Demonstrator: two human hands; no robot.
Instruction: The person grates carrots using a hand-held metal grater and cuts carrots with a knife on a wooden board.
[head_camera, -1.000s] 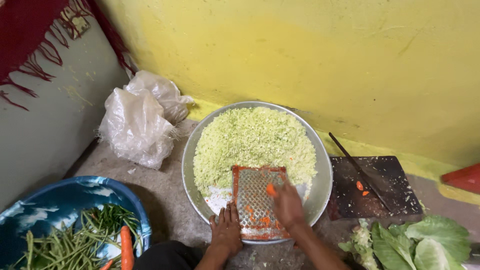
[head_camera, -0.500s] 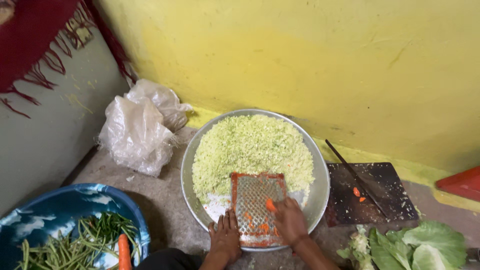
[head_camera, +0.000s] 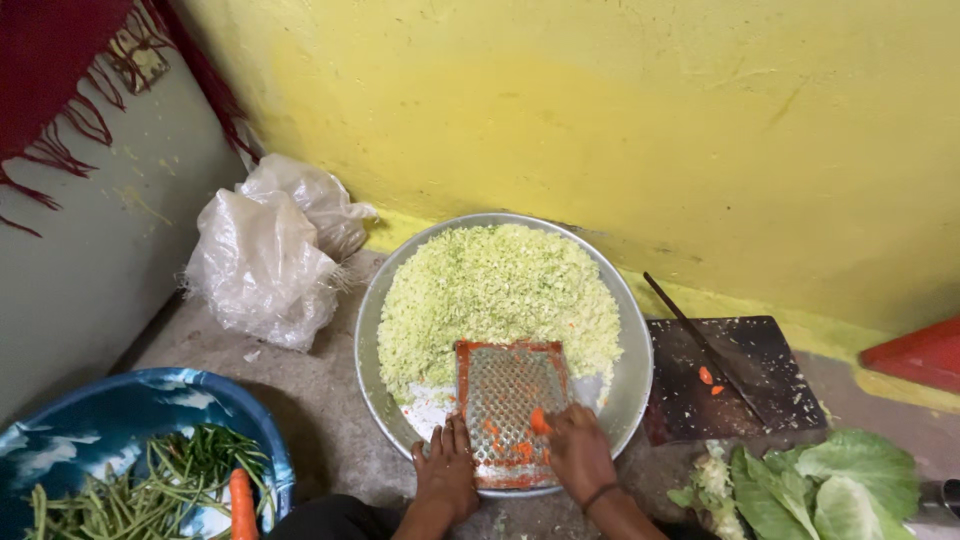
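yellow wall (head_camera: 600, 120) behind, concrete floor (head_camera: 320, 400), flat grater (head_camera: 508, 410) lower centre on metal tray (head_camera: 375, 320) w/ shredded cabbage (head_camera: 495, 290), left hand (head_camera: 445, 475) fingers spread steadying grater's lower left edge, right hand (head_camera: 578, 452) grip pinching carrot stub (head_camera: 540, 420) vs mesh

Your right hand (head_camera: 580, 452) has slid back down the flat metal grater (head_camera: 510, 412), toward your body. A second ago it sat higher and farther right on the mesh. The small carrot piece (head_camera: 540, 421) under its fingertips has moved down with it, now near the middle of the grater. Your view has tilted slightly, so the round metal tray (head_camera: 632, 380) sits lower in frame.
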